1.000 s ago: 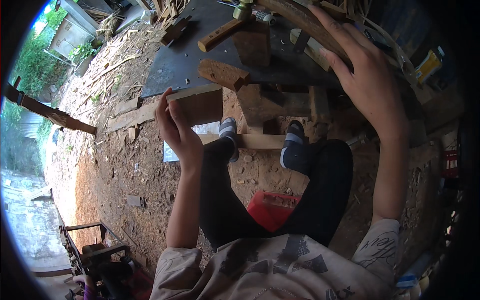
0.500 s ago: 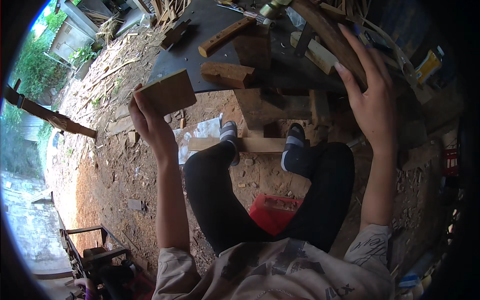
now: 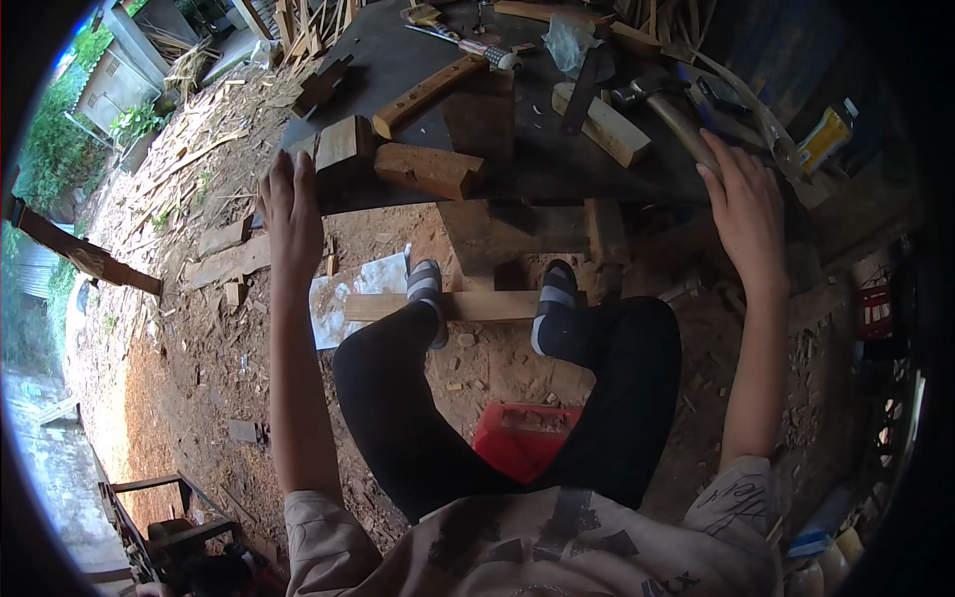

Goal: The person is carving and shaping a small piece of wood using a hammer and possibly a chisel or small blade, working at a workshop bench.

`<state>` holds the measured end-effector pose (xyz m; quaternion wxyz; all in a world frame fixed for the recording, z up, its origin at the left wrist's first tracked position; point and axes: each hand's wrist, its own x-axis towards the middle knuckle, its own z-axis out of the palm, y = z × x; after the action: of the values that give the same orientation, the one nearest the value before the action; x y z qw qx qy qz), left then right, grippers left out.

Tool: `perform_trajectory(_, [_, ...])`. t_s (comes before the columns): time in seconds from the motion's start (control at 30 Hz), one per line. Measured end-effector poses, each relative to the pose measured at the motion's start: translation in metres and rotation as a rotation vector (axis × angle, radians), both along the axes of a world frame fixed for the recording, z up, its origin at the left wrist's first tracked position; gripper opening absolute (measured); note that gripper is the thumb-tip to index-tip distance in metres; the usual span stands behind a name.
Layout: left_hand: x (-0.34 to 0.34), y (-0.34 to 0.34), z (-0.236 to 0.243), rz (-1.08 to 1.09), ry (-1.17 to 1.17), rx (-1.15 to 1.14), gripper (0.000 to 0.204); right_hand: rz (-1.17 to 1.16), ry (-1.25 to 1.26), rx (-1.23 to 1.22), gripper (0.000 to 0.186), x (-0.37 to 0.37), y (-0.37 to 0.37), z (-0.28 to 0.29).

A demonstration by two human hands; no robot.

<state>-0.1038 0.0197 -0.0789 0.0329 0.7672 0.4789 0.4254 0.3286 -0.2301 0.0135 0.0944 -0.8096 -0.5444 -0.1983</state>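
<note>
At the near left corner of the dark work table (image 3: 328, 189), my left hand (image 3: 290, 204) has its fingers stretched out beside a squared wood block (image 3: 343, 145) lying there. Whether the fingertips still touch the block I cannot tell. My right hand (image 3: 748, 204) reaches the table's right side with fingers extended, at the handle end of a hammer (image 3: 672, 121). The hammer lies on the table, its metal head pointing away from me. Neither hand is closed round anything. A reddish notched block (image 3: 428, 169) and a long wood piece with holes (image 3: 430, 95) lie right of the squared block.
A pale wood block (image 3: 609, 127) with a dark flat blade (image 3: 581, 95) across it lies mid-table. Behind are a screwdriver (image 3: 487, 52) and a clear plastic bag (image 3: 570, 45). A yellow packet (image 3: 826, 137) is at far right. A red container (image 3: 525, 438) stands between my legs.
The squared block has gone from my raised left hand down onto the table, and that hand's fingers have straightened. The hammer has come down from near my right hand onto the table.
</note>
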Motion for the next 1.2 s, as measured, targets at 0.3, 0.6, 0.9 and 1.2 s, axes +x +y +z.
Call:
perform_trajectory(0.3, [0.042, -0.075, 0.047, -0.114, -0.131, 0.092, 0.038, 0.663, 0.309, 0.202, 0.038, -0.128, 0.066, 0.003])
perform_trajectory(0.6, [0.069, -0.079, 0.072, -0.247, -0.242, -0.265, 0.032, 0.628, 0.375, 0.336, 0.045, -0.139, 0.086, -0.032])
perform_trajectory(0.9, [0.091, -0.094, 0.083, -0.344, -0.237, 0.014, 0.061, 0.680, 0.777, 0.279, 0.036, -0.070, 0.036, 0.003])
perform_trajectory(1.2, [0.118, -0.086, 0.100, -0.087, 0.142, 0.142, 0.042, 0.472, 0.699, 0.627, 0.074, -0.056, 0.027, 0.005])
